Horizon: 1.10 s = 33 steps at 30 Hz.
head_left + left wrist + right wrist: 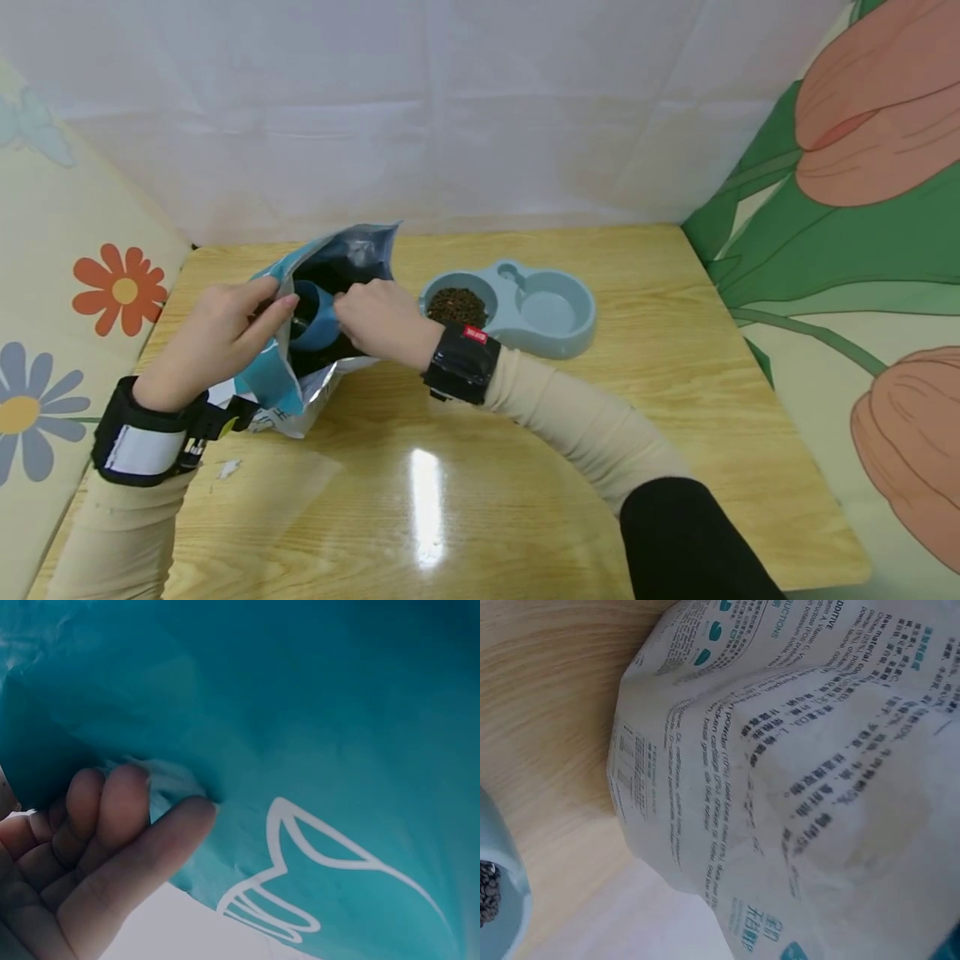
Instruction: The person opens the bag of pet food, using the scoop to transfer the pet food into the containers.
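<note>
A teal and white pet food bag (272, 377) stands at the left of the table with its top gaping. My left hand (217, 333) pinches the near left rim of the bag; in the left wrist view, thumb and fingers hold the teal film (322, 720). At the bag's mouth, my right hand (386, 321) grips a blue scoop (321, 323), which is tilted inside the opening. Its contents cannot be made out. The right wrist view shows the bag's printed white side (697, 772) but not the hand.
Right of the bag sits a light blue double pet bowl (517, 327). Brown kibble (456, 307) lies in its left compartment; the right one shows a bare bottom. A small white scrap (229, 468) lies on the wooden table (525, 500). A white sheet (375, 117) hangs behind.
</note>
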Each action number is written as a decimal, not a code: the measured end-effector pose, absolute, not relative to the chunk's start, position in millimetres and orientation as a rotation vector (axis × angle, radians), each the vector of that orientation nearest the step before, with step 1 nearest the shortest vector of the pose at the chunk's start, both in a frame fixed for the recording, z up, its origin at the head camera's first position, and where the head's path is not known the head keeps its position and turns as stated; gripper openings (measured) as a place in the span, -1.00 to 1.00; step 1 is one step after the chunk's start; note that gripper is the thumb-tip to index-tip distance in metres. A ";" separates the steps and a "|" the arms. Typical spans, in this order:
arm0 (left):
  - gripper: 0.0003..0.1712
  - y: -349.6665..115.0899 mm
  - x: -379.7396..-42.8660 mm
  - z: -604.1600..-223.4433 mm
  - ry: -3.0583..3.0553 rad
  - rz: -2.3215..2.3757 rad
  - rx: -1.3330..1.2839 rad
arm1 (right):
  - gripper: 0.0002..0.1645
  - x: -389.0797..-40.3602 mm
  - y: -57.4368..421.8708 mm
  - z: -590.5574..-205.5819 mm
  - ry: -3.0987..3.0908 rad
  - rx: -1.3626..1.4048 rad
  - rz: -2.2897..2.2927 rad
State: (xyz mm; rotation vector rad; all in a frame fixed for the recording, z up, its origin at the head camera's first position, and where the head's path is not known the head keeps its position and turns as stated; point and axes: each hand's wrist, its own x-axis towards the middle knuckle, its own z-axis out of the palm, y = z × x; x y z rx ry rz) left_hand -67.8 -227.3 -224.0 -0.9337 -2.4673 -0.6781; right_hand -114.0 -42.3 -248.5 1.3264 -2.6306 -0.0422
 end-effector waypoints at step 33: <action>-0.68 -228.5 -67.5 -225.3 -2.497 -0.642 -0.900 | -0.53 -94.4 19.5 -248.7 -2.619 1.156 0.121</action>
